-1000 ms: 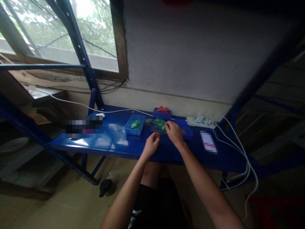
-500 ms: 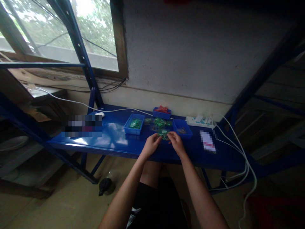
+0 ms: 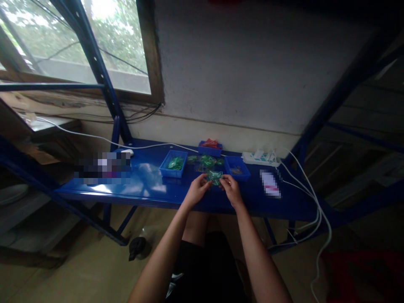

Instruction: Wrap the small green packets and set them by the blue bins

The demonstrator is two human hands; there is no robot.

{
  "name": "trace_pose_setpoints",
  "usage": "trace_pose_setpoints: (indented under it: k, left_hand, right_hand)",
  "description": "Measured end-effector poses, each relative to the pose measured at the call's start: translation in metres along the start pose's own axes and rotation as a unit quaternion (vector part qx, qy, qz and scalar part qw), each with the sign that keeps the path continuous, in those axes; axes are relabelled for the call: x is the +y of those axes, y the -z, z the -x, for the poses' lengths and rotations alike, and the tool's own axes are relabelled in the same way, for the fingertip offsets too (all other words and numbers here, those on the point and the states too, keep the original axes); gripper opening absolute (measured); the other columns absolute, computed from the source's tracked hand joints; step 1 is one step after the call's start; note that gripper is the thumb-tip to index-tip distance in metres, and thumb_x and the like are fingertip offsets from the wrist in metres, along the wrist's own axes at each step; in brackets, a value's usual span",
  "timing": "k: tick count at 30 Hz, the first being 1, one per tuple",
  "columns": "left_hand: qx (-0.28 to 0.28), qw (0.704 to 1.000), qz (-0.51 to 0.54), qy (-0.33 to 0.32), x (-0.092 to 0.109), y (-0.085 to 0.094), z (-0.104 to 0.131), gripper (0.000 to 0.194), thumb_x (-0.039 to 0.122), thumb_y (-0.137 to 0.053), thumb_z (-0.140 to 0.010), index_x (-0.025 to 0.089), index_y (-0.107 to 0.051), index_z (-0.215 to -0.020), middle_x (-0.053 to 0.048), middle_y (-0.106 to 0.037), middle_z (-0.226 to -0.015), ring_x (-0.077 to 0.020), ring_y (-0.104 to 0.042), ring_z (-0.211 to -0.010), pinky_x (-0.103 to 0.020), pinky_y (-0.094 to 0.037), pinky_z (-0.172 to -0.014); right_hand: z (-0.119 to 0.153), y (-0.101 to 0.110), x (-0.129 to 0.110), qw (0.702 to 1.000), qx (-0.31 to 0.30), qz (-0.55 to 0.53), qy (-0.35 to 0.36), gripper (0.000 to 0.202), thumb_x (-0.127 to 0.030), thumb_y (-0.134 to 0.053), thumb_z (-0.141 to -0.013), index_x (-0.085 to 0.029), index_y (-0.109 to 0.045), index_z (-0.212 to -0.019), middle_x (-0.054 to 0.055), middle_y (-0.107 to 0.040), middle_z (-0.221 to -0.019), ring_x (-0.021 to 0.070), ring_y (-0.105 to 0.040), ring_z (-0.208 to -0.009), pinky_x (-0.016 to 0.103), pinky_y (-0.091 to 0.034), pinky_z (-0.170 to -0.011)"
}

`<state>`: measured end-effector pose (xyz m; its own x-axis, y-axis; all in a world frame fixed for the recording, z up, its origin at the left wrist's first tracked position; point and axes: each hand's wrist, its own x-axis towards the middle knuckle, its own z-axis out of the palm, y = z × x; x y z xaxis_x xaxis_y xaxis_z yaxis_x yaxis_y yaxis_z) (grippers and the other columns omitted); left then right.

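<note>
Between my two hands is a small clear plastic bag with green contents, stretched flat just above the front of the blue table. My left hand pinches its left edge with thumb and fingers. The right edge is gripped the same way by my right hand. Just beyond the hands lie several similar green-filled bags. A blue bin with green pieces in it stands to the left, and another blue bin with small thin pieces, too small to name, is on the right.
Behind the bags, a smaller blue bin holds red pieces. A white power strip with cables lies at the back right of the blue table. A blurred-out phone-like item is in front of it. Blue metal uprights frame both sides.
The bag has turned and now lies flatter and wider between my fingers. Both hands still hold it by its edges. The whole view has shifted slightly.
</note>
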<state>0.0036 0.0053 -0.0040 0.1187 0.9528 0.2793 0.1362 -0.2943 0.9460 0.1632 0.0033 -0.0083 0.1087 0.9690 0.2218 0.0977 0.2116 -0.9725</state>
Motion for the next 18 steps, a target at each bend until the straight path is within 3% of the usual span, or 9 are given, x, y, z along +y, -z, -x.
trace_pose_setpoints:
  k: [18]
  left_hand:
    - [-0.02,1.0,-0.007,-0.012,0.0023,0.0008,0.0019,0.024,0.039,-0.059,-0.076,0.016,-0.055,-0.081,0.005,-0.05,-0.056,-0.0103,-0.045,-0.051,-0.021,-0.032,-0.05]
  right_hand:
    - [0.0036,-0.0002,-0.0059,1.0,-0.011,0.012,0.004,0.029,-0.047,-0.061,-0.072,-0.021,-0.056,-0.082,0.001,-0.063,-0.07,0.0181,-0.061,-0.061,0.026,-0.044,-0.054]
